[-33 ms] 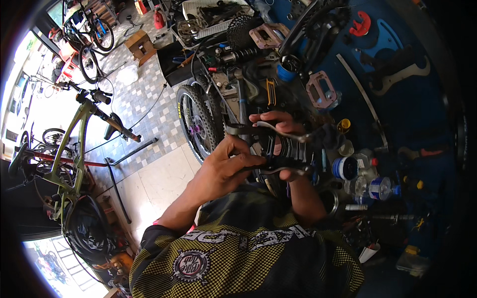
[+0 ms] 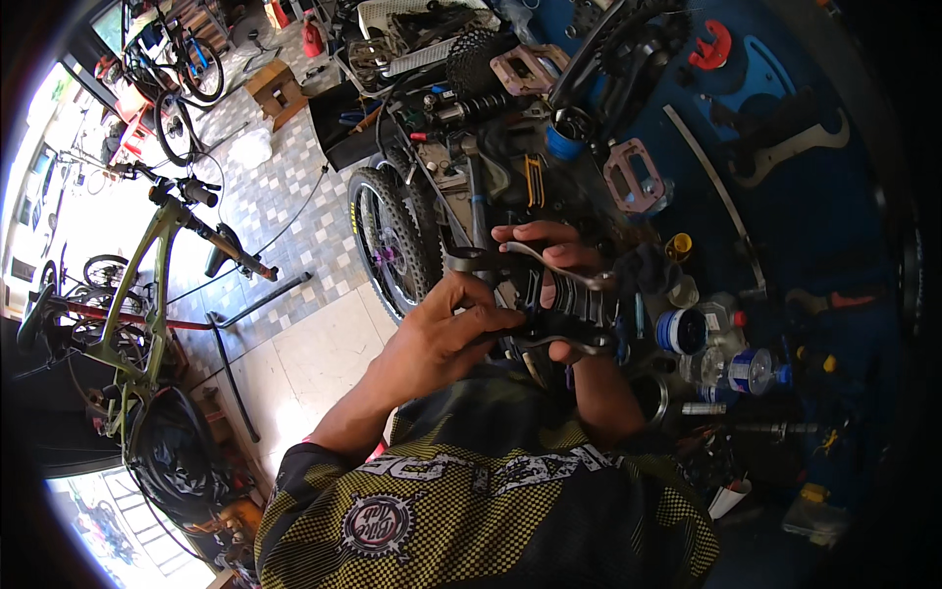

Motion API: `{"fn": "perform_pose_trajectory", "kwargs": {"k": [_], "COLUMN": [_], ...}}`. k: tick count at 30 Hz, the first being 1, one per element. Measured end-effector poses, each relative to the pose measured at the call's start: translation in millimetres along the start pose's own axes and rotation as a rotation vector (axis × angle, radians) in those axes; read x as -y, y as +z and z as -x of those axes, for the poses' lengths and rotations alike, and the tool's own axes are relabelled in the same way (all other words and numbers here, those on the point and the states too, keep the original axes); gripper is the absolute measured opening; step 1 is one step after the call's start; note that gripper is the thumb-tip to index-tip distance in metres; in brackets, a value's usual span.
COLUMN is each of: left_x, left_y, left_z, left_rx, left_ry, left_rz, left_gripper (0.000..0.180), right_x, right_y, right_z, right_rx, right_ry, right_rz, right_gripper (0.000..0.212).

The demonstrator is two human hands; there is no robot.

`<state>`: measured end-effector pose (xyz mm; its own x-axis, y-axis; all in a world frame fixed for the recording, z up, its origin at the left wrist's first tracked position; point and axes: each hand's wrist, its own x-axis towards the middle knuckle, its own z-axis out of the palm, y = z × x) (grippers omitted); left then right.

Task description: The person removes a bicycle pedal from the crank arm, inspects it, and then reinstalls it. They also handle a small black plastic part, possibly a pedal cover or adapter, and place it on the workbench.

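Observation:
A dark bicycle part (image 2: 577, 304) with a ribbed middle and two curved arms is held over the front of the cluttered bench; its exact kind is not clear. My right hand (image 2: 561, 250) wraps it from behind, fingers over the far arm and thumb at the near one. At the part's left end, my left hand (image 2: 456, 319) is closed, thumb and index finger pinched against it. Whatever small piece may sit between those fingertips is hidden.
Pink pedals (image 2: 633, 177), a crank (image 2: 613, 74) and a shock absorber (image 2: 466, 108) lie on the bench. Bottles (image 2: 751, 373) stand right of my hands. A wheel (image 2: 388, 245) leans at the bench's left edge. Farther left stands a green bicycle frame (image 2: 147, 275).
The part and my right fingers have shifted very slightly. Both hands keep the same hold.

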<state>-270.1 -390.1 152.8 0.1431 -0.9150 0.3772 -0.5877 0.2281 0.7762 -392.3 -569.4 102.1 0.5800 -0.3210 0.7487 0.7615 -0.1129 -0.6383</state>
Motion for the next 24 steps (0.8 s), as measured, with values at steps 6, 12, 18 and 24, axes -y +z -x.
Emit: {"fn": "perform_pose_trajectory", "kwargs": {"k": [6, 12, 18, 24], "left_x": [-11, -8, -1, -3], "left_y": [7, 5, 4, 3], "left_z": [-5, -16, -15, -15], "left_rx": [-0.094, -0.118, -0.04, -0.024], "left_ry": [0.031, 0.096, 0.168, 0.214], "left_rz": [0.059, 0.084, 0.128, 0.138], "left_gripper": [0.036, 0.034, 0.051, 0.051], "right_x": [12, 14, 12, 13], "right_y": [7, 3, 6, 8], "right_z": [-5, -10, -13, -14], "right_rx": [-0.05, -0.068, -0.093, -0.079], "right_ry": [-0.019, -0.009, -0.049, -0.102], "right_rz": [-0.075, -0.135, -0.107, -0.098], "right_gripper": [0.089, 0.087, 0.089, 0.086]}}
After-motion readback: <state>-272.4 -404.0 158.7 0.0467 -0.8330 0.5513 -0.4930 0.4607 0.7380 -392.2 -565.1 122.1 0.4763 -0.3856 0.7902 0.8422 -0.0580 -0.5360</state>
